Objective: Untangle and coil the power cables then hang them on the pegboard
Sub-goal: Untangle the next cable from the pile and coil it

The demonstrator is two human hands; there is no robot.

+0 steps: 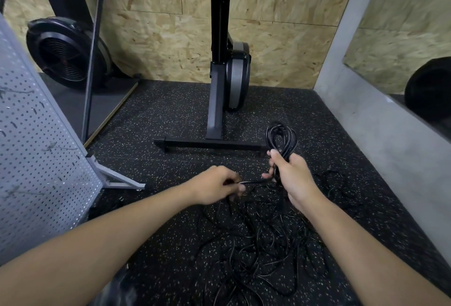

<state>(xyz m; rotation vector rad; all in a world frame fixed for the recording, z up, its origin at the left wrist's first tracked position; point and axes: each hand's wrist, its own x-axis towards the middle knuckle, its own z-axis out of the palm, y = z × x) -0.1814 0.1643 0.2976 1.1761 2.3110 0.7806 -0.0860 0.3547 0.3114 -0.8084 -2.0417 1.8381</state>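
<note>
Pegboard (36, 135) partly beyond left edge.

The floor (170, 115) is black rubber matting flecked with pale specks, and the back wall (156, 44) is clad in tan chipboard panels. A black exercise machine (238, 79) stands upright against that wall on a crossbar foot (207, 144), and a round black fan cage (66, 52) sits in the left corner. On the right runs a grey concrete wall (366, 120) with a mirror (402, 25) set above it.
</note>
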